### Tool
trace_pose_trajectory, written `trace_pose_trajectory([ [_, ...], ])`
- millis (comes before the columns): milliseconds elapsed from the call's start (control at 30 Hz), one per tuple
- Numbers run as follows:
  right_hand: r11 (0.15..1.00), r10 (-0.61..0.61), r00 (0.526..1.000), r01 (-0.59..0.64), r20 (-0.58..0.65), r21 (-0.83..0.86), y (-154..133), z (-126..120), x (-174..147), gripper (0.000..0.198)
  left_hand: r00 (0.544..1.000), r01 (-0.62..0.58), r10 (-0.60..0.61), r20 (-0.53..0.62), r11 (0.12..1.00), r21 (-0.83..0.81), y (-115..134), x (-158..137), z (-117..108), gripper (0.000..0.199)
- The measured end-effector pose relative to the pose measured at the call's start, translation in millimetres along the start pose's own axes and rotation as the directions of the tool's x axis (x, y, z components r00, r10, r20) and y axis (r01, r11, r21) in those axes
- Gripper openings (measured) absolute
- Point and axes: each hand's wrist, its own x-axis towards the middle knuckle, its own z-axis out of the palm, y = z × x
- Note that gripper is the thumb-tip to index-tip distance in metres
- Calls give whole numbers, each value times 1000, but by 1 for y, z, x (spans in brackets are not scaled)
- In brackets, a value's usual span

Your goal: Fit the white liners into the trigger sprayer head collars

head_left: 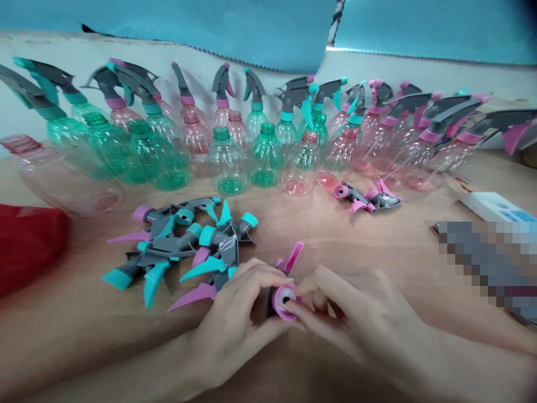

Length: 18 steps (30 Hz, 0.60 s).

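Note:
A grey trigger spray head with a pink collar (277, 302) and a pink trigger is held low in front of me. Its open underside faces up toward me, showing a white insert with a dark hole. My left hand (239, 313) is closed round it from the left. From the right, my right hand (352, 313) has its thumb at the hole and its bent index finger by the collar rim. Left of my hands lies a pile of spray heads (168, 246) with turquoise and pink parts. Two pink-and-grey spray heads (381, 200) lie farther back.
Open pink and green bottles, such as a green one (266, 162), stand in rows at the back. Behind them are bottles with spray heads fitted (257, 112). A red item (29, 246) sits at left; a white box (497, 207) and a pixelated object (490, 268) lie right.

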Motion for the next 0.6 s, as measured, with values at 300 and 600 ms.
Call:
trace_pose_trajectory([
  [300, 998, 51, 984, -57, 170, 26, -4, -12, 1, 20, 999, -24, 24, 24, 999, 27, -1, -3, 0, 29],
  [600, 999, 39, 956, -31, 291, -31, -12, -15, -1, 24, 998, -67, 65, 24, 993, 94, -2, -3, 1, 27],
])
